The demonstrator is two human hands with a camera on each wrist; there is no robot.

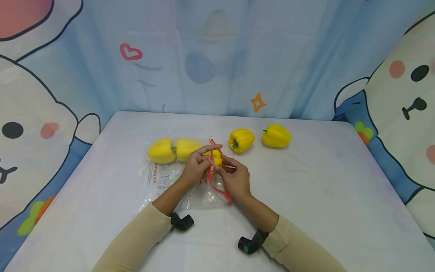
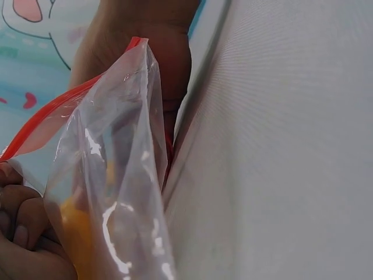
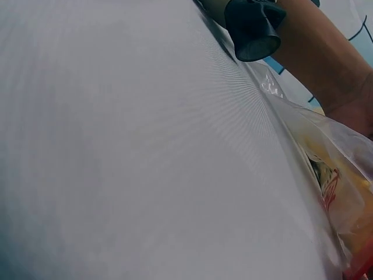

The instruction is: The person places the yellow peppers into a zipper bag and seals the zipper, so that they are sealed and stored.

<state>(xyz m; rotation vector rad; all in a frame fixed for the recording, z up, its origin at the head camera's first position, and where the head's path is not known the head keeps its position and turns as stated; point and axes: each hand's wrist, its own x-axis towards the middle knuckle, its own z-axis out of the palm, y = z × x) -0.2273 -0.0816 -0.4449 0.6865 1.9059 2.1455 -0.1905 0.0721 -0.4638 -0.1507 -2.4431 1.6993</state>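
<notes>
A clear plastic zip bag [image 1: 197, 198] with a red zip edge [image 1: 209, 174] lies on the table, its mouth facing right. Two yellow bell peppers [image 1: 161, 152] sit side by side within the bag's far part. A third yellow bell pepper [image 1: 217, 158] is at the mouth between both hands, partly hidden by fingers. My left hand [image 1: 195, 166] holds the bag's edge, index finger stretched over this pepper; in the left wrist view, curled fingers [image 2: 29, 219] show beside the red strip. From the right, my right hand [image 1: 236, 179] pinches the mouth's edge near the thumb.
Two more yellow bell peppers, one rounder [image 1: 241, 140] and one farther right [image 1: 276, 135], lie on the white table [image 1: 323, 196] behind the right hand. A printed curtain [image 1: 217, 56] hangs along the back. Black wrist cameras [image 1: 183, 222] sit on both forearms.
</notes>
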